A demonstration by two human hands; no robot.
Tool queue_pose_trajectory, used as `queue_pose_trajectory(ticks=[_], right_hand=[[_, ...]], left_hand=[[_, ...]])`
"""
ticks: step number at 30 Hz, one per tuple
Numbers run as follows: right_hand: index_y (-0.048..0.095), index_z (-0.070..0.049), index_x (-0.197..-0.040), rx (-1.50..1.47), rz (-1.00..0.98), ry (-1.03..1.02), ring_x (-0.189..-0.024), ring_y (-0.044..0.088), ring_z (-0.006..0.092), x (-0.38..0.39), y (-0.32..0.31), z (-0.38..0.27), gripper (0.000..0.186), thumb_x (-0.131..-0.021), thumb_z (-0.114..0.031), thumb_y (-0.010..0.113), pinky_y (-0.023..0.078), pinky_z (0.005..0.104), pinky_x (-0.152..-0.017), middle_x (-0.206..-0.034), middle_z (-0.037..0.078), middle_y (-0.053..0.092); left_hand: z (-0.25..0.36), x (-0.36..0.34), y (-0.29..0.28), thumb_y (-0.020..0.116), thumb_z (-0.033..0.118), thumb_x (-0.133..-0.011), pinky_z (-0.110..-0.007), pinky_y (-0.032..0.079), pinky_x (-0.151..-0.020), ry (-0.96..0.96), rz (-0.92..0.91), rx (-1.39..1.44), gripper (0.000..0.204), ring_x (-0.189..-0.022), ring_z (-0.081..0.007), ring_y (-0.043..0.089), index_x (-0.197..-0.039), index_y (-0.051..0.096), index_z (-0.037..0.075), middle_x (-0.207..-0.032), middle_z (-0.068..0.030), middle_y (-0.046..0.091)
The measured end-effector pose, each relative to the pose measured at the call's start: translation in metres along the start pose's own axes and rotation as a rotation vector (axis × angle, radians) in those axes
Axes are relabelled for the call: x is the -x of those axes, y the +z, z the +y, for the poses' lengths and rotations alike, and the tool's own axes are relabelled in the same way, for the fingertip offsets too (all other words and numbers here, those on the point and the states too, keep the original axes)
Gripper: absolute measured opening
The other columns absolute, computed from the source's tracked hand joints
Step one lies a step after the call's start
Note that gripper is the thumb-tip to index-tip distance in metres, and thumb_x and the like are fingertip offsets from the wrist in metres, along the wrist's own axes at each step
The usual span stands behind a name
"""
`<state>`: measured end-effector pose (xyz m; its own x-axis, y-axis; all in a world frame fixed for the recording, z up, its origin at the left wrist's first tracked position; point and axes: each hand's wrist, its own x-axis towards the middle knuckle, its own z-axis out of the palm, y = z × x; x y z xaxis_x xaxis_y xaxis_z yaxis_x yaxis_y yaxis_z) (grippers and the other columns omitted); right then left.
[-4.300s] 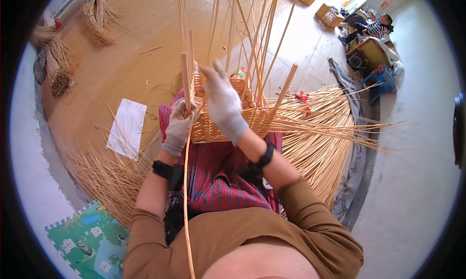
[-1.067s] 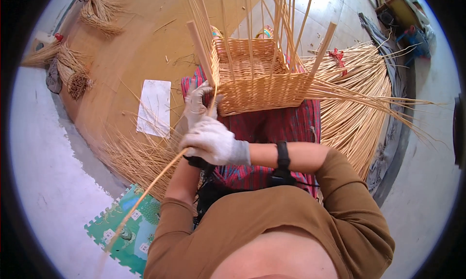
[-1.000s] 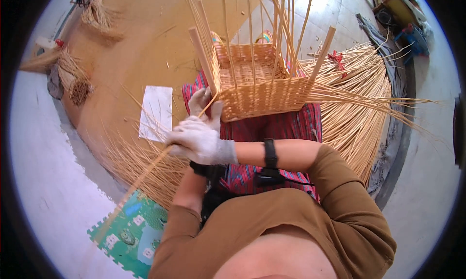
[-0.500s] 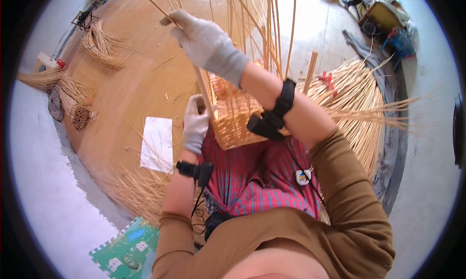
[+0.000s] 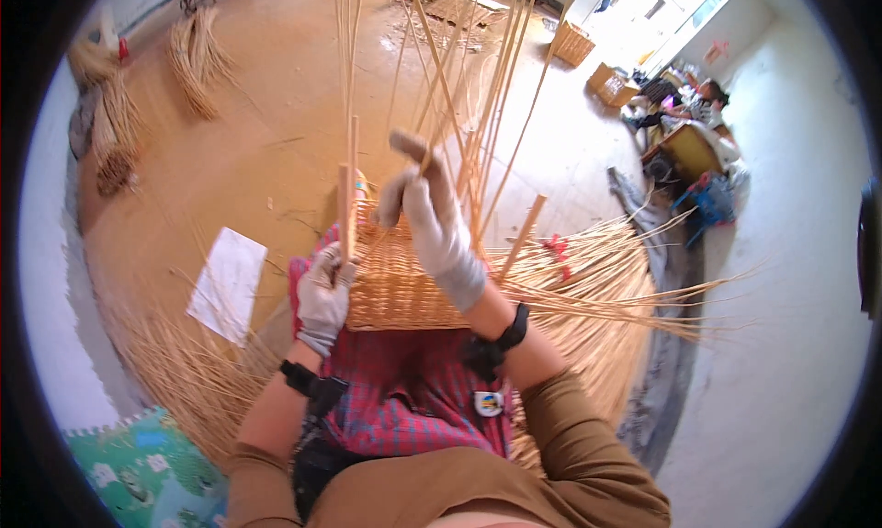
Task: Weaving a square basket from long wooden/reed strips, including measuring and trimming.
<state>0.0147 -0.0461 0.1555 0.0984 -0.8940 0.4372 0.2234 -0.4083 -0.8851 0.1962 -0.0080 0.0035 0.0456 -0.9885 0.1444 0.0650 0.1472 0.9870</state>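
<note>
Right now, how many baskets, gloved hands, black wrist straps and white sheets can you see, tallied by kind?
Tan woven wickerwork: 3 (one lap basket, two far baskets)
Hands in pale fabric gloves: 2 (left hand, right hand)
Black wrist straps: 2
White rectangular sheet: 1
Total: 8

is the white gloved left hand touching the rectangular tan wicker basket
Touching: the head view shows the left hand gripping the basket at its near left corner.
</note>
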Motion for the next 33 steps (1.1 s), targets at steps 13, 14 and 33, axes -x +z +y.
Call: queue_pose_trajectory(ticks=[13,14,33], right_hand=[[0.063,-0.005,-0.118,-0.218,0.565,0.271,-0.099,0.070,0.0220,0.166,-0.103,0.069,0.024,-0.109,-0.027,0.056,0.058,0.0364,-0.088,-0.101,0.007,0.073],[0.063,-0.005,-0.117,-0.153,0.532,0.280,-0.100,0.070,0.0212,0.169,-0.102,0.067,0.021,-0.109,-0.023,0.057,0.058,0.0361,-0.088,-0.103,0.007,0.073],[0.055,-0.005,-0.130,0.253,0.400,0.071,-0.094,0.073,0.0170,0.141,-0.072,0.052,0.022,-0.109,-0.008,0.048,0.059,0.0275,-0.068,-0.104,0.011,0.074]], left_hand=[[0.049,0.003,-0.006,0.060,0.001,-0.102,-0.029,0.053,-0.092,0.316,0.013,-0.305,0.031,-0.094,-0.0192,0.068,-0.132,0.061,0.005,-0.113,-0.0057,0.069],[0.060,0.007,-0.001,0.060,0.002,-0.102,-0.030,0.054,-0.092,0.522,0.025,-0.450,0.031,-0.094,-0.0224,0.069,-0.133,0.062,0.007,-0.116,-0.0072,0.069],[0.009,-0.012,0.056,0.067,0.015,-0.103,-0.030,0.048,-0.047,0.156,-0.114,-0.222,0.019,-0.048,-0.0092,0.056,-0.120,0.073,0.009,-0.081,-0.0018,0.074]])
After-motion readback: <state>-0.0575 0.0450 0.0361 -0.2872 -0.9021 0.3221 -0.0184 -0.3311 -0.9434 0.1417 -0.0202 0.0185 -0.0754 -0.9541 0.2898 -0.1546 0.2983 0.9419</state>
